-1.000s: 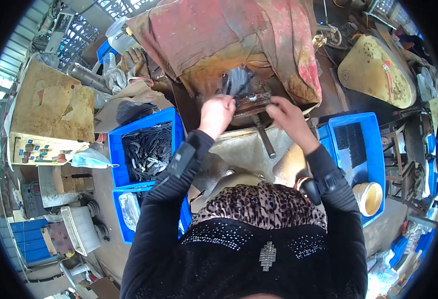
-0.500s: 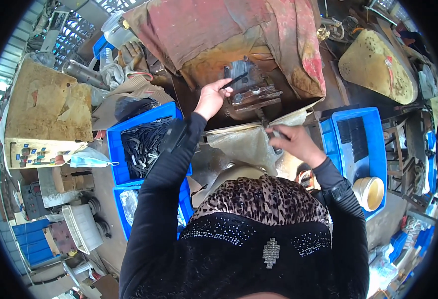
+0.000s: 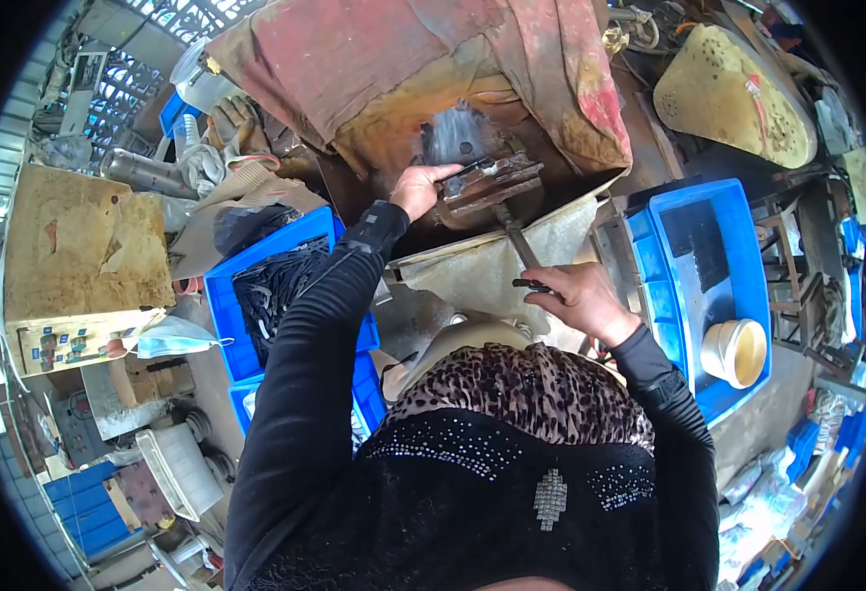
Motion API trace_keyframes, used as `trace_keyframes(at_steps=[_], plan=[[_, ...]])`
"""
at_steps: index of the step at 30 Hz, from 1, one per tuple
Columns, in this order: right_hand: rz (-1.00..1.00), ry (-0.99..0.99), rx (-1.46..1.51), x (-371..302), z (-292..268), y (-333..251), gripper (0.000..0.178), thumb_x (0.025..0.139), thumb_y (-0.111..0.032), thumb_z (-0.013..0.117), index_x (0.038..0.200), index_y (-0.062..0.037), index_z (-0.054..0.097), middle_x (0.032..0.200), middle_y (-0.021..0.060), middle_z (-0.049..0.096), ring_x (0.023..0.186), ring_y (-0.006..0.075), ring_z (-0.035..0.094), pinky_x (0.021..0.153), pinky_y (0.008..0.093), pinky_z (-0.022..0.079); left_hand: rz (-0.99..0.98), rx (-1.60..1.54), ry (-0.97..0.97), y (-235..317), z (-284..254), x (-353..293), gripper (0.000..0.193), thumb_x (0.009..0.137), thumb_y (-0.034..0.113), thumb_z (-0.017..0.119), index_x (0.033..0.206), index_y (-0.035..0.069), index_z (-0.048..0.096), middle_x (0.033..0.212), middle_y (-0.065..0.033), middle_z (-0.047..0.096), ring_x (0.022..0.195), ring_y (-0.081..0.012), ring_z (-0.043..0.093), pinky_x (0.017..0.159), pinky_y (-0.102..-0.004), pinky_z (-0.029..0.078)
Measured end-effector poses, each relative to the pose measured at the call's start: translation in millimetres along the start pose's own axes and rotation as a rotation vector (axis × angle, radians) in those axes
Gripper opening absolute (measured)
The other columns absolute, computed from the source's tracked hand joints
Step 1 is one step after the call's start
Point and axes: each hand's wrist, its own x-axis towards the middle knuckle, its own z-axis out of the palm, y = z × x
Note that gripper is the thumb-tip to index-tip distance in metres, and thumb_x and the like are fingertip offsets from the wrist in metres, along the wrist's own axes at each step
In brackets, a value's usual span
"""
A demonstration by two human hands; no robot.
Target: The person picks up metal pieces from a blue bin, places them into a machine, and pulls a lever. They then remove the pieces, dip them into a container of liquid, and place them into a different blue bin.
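Observation:
My left hand [image 3: 418, 191] is closed on a thin black strip [image 3: 469, 171], its fingertips at the far left side of a rusty metal fixture [image 3: 497, 187]. The strip lies along the fixture's far edge, and part of it is hidden by my fingers. A metal bar handle [image 3: 517, 240] slopes from the fixture down toward me. By the near end of this handle, my right hand [image 3: 590, 302] is closed with a small dark piece [image 3: 535, 287] showing between thumb and fingers. Whether that hand touches the handle I cannot tell.
A stained red cloth [image 3: 384, 59] covers the machine's hood. A blue crate [image 3: 218, 313] of black strips stands at left. Another blue crate [image 3: 644, 246] at right holds dark strips and a cream tub [image 3: 735, 353]. A stained box with knobs [image 3: 88, 246] is far left.
My left hand has brought the black strip down onto the fixture. My right hand, blurred before, has moved slightly nearer to me, and the small dark piece now shows in it.

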Motion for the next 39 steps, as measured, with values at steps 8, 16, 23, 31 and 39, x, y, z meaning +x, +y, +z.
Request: trace_keyframes(at_steps=[8,16,23,31,39], plan=[[-0.059,0.031,-0.083,0,3,-1,0.025,0.077,-0.019,0.071,0.100,-0.0122,0.065,0.068,0.0075,0.062,0.060,0.0279,0.062,0.052,0.0378,0.047,0.078,0.103,0.015,-10,-2,-2,0.056,0.076,-0.023,0.045,0.119,0.007,0.065,0.112,-0.0086,0.069,0.100,-0.0153,0.062,0.095,-0.0283,0.045],[-0.139,0.023,-0.196,-4,5,2,0.032,0.072,-0.015,0.072,0.102,-0.0119,0.062,0.067,0.0054,0.055,0.058,0.0256,0.059,0.052,0.0363,0.048,0.050,0.591,-0.084,37,-11,-12,0.061,0.074,-0.013,0.048,0.122,0.021,0.063,0.110,-0.0183,0.064,0.097,-0.0308,0.064,0.089,-0.0321,0.049],[-0.225,0.122,-0.249,22,-4,-6,0.035,0.069,-0.013,0.074,0.102,-0.0112,0.061,0.063,0.0042,0.052,0.055,0.0239,0.057,0.051,0.0356,0.046,0.116,0.716,0.122,64,-30,-44,0.046,0.080,-0.002,0.054,0.123,0.012,0.060,0.112,-0.0189,0.064,0.098,-0.0353,0.062,0.085,-0.0390,0.051],[-0.263,0.483,-0.235,159,-30,-3,0.022,0.082,-0.018,0.070,0.098,-0.0055,0.063,0.081,0.0167,0.065,0.072,0.0344,0.064,0.060,0.0391,0.050,-0.003,0.532,0.483,79,-19,-117,0.039,0.083,0.007,0.062,0.122,0.006,0.059,0.106,-0.0175,0.064,0.101,-0.0351,0.060,0.089,-0.0399,0.048],[-0.021,0.386,-0.070,278,-37,22,0.033,0.089,-0.037,0.060,0.105,-0.0090,0.066,0.094,0.0159,0.068,0.089,0.0320,0.066,0.077,0.0369,0.050,0.056,-0.115,0.623,76,-32,-127,0.044,0.098,0.025,0.045,0.136,0.002,0.047,0.127,-0.0158,0.059,0.121,-0.0266,0.054,0.104,-0.0356,0.038]])
